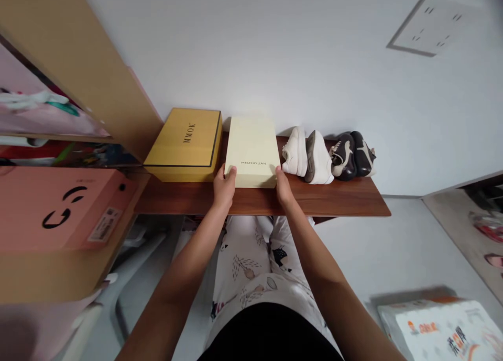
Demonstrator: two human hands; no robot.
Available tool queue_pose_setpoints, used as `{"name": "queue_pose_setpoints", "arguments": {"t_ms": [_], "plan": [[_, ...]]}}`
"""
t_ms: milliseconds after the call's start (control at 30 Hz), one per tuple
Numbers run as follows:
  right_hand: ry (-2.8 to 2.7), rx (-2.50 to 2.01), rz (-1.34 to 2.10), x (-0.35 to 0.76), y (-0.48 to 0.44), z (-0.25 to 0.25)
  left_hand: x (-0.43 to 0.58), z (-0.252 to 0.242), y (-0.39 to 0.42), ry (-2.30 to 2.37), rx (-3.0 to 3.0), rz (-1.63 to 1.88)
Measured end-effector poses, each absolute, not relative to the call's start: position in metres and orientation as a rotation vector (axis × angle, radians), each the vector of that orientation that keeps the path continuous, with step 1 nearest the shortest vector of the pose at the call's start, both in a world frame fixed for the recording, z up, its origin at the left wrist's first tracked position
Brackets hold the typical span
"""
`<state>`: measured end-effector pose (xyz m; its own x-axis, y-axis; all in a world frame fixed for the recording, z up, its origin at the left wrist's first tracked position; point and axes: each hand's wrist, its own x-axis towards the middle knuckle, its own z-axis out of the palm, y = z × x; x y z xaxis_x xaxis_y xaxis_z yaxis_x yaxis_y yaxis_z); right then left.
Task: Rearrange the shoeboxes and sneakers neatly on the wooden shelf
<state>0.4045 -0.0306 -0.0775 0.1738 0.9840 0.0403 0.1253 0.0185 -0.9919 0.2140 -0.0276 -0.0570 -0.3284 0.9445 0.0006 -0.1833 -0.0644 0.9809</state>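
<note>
A cream shoe box [253, 141] marked MEIZHIYUAN sits on a dark wooden shelf [334, 201] against the wall. My left hand [225, 185] grips its near left corner, thumb on the lid edge and fingers down the side. At the near right corner, my right hand [283, 187] holds it the same way; its fingers are partly hidden. Just left of the cream box lies a yellow shoe box [188, 141] with a black rim and MMOK lettering. To the right stand a pair of white sneakers [320, 159] and a pair of dark brown shoes [363, 156].
Shelving on the left holds a pink shoe box [58, 209]. A wall socket plate [436, 25] is at the upper right. On the floor at lower right lies a white plastic-wrapped pack [444, 329]. My legs are close below the shelf's front edge.
</note>
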Motion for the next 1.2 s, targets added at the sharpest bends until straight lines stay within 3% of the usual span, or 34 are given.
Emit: {"name": "queue_pose_setpoints", "arguments": {"t_ms": [733,967,1067,1200], "plan": [[-1.202,-1.326,0.932,0.395,-0.017,-0.076,0.207,-0.064,-0.008,1.534,1.18,1.503],[-1.14,-1.387,0.424,0.481,-0.094,-0.082,0.237,-0.057,-0.101,1.704,1.394,1.638],[-0.898,-1.605,0.215,0.54,-0.104,-0.096,0.279,-0.067,-0.129,1.425,1.521,1.329],[-0.931,-1.698,0.382,0.584,-0.079,-0.103,0.348,-0.068,-0.093,1.272,1.611,1.07]]}}
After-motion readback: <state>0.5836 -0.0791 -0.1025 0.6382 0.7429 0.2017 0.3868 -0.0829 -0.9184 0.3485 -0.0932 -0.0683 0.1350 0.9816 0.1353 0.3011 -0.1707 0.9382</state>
